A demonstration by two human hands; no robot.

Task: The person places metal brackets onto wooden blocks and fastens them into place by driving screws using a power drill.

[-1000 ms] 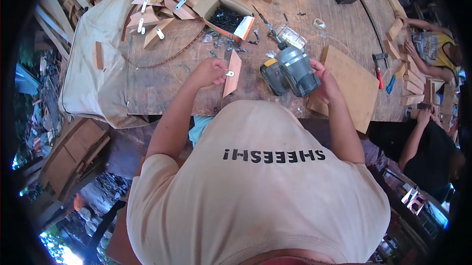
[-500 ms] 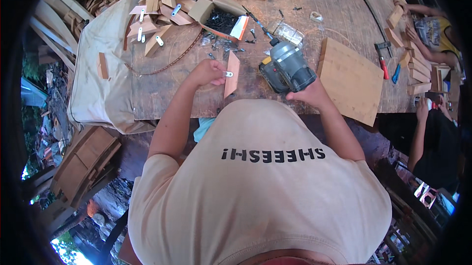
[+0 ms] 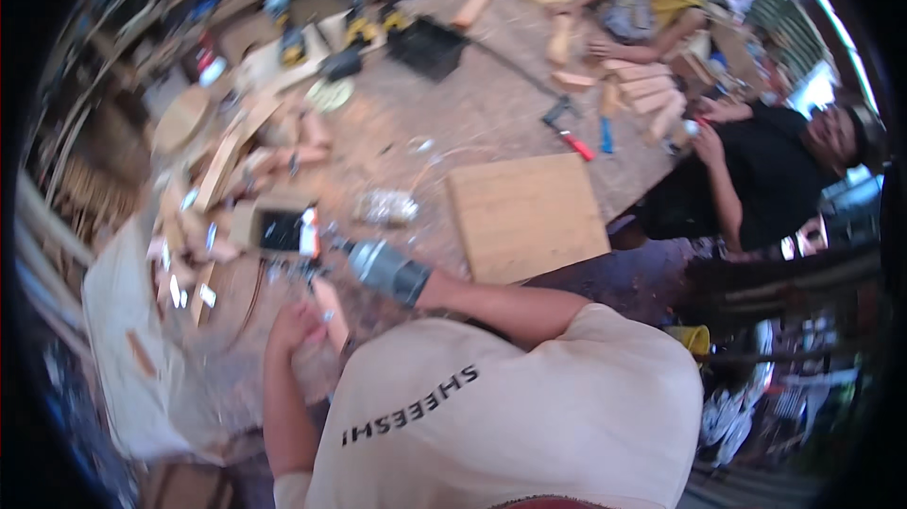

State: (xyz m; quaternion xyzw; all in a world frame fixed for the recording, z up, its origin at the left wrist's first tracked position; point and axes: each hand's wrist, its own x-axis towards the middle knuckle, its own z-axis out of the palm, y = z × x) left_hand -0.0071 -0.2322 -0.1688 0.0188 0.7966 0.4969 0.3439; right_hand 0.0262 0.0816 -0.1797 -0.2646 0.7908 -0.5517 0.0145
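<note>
Left hand (image 3: 297, 324) with fingers drawn together on a small metal plate (image 3: 328, 316) against a wood block (image 3: 333, 307), near left on the workbench (image 3: 373, 136); blurred. Right hand (image 3: 428, 290) closed on a cordless drill (image 3: 385, 269), fingers hidden, just right of the block. Just beyond, open cardboard box (image 3: 245, 225) with dark contents; clear packet (image 3: 387, 207) farther right. Cut-wood pile (image 3: 222, 169) far left; square wooden board (image 3: 529, 216) right; red-handled clamp (image 3: 573, 143) far right.
</note>
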